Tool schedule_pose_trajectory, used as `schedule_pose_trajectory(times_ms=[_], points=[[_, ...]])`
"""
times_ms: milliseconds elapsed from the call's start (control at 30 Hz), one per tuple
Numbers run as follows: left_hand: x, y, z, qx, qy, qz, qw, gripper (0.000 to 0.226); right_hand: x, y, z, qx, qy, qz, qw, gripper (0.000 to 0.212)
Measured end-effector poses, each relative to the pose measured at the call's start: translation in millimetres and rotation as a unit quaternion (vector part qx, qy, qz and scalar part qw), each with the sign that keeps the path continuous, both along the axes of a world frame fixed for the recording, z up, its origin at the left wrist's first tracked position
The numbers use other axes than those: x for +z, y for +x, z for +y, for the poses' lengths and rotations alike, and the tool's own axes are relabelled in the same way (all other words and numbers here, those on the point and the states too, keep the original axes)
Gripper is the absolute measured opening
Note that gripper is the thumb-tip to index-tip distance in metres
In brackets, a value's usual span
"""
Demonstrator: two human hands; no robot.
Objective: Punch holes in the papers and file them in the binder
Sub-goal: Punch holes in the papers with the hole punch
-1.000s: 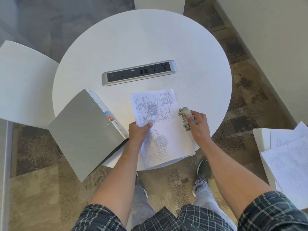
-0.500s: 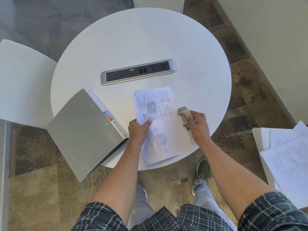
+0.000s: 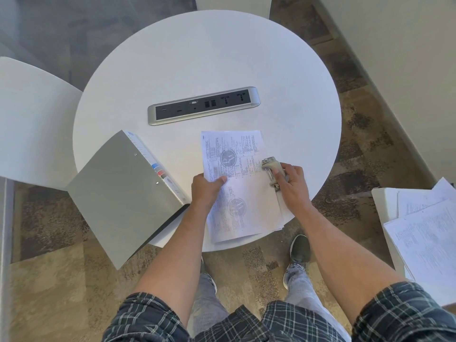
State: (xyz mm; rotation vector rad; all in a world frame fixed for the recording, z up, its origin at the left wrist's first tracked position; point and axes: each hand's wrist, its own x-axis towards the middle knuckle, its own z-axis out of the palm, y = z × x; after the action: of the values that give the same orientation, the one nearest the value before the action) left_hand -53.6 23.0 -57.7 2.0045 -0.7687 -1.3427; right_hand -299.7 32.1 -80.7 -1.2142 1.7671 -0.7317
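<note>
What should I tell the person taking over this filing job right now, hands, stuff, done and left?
Left hand: pinches the left edge of the papers, which lie flat on the round table, near edge hanging over the rim.
Right hand: grips the hole punch, set on the papers' right edge.
Binder: closed, left of the papers, half off the table.
More sheets sit on a white surface to the right.
Done: papers lined up in the punch. Whether holes are cut cannot be told.
Left: punch, open binder, file.

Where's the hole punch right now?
In the head view, the small metal hole punch sits on the round white table near its right front edge, under the right hand, against the right edge of the printed papers.
</note>
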Motion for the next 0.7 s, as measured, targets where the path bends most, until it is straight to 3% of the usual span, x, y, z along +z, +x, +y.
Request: schedule_pose_trajectory(times_ms=[333,467,700], points=[[-4.9,-2.1,6.3,0.019,0.004,-0.001,1.000,0.017,7.9,-4.1,-2.2,0.015,0.030,-0.040,0.999,0.025],[-5.1,-1.4,10.3,0.025,0.008,-0.001,1.000,0.026,12.6,-12.4,-4.3,0.038,0.069,-0.063,0.995,0.033],[-8.1,0.1,14.2,0.048,0.017,0.008,0.999,0.026,19.9,-15.4,8.0,0.005,0.057,-0.082,0.995,0.018]])
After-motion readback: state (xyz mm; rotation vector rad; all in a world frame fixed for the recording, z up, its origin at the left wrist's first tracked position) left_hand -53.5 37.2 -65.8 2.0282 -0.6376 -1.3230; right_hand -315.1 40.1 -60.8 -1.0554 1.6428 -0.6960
